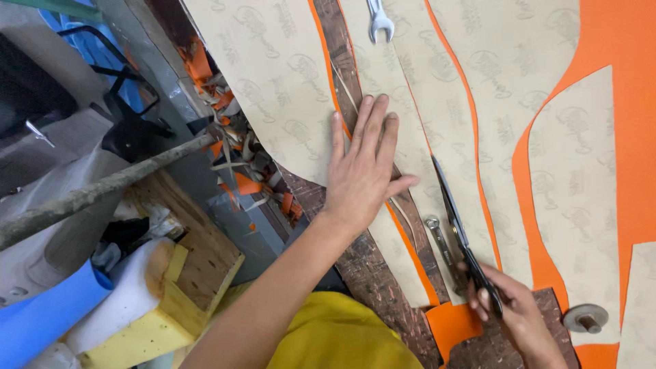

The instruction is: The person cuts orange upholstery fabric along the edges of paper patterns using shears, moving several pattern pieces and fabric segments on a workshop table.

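My left hand (pixel 362 164) lies flat, fingers spread, pressing a beige paper pattern piece (pixel 400 89) onto an orange sheet (pixel 615 34) on a worn wooden table (pixel 369 273). My right hand (pixel 509 307) grips the black handles of a pair of scissors (pixel 454 219). The blades point away from me along the edge of a long beige strip, just right of my left hand. Other beige pattern pieces (pixel 581 184) cover the orange sheet to the right.
A wrench (pixel 379 20) rests at the top on the paper. Another metal tool (pixel 437 239) lies beside the scissors, and a round metal weight (pixel 585 318) sits at lower right. Orange and beige scraps (pixel 239 157), foam blocks (pixel 143 301) and a pole (pixel 89 195) fill the left.
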